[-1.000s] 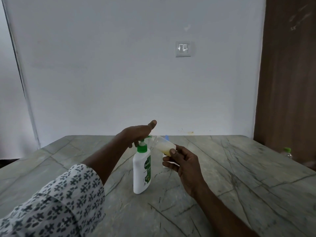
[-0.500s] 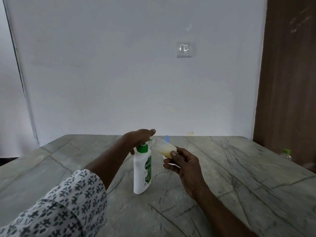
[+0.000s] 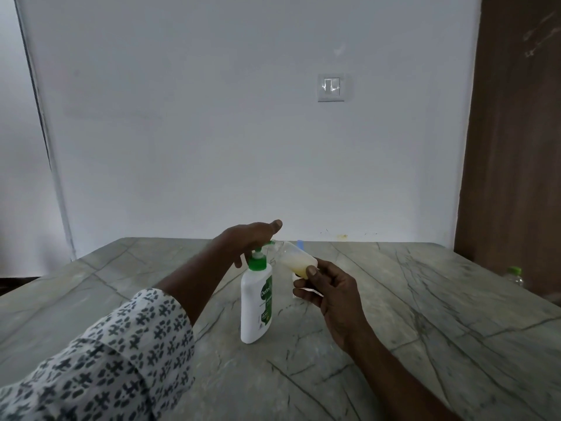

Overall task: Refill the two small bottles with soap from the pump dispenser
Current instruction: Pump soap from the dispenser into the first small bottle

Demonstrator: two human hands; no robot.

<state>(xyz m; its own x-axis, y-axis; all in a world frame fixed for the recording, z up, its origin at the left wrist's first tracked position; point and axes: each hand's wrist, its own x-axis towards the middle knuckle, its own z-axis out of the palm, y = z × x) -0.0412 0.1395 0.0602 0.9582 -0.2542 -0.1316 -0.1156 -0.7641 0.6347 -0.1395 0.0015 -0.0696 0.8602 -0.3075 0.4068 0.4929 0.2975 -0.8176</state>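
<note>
Grey veined stone table [image 3: 425, 329], plain white wall [image 3: 182, 132] behind. In from the left came a patterned sleeve [image 3: 100, 360]. The left hand [image 3: 246, 241] lay over the green head of the pump dispenser [image 3: 253, 305], fingers relaxed, thumb out. The dispenser stood upright mid-table. The right hand [image 3: 331, 293] gripped the small bottle [image 3: 296, 259], tilted, mouth at the nozzle, yellowish soap inside. Switch plate [image 3: 331, 87] above, brown wooden panel [image 3: 516, 147] and green-capped bottle [image 3: 514, 276] far right.

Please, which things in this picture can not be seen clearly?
Head view only:
1. Top of the pump dispenser: under the left hand.
2. Mouth of the small bottle, held by the right hand: too small to judge at the nozzle.
3. The blue-topped thing: mostly hidden behind the small bottle.
4. The green-capped bottle: blurred, past the table edge.
</note>
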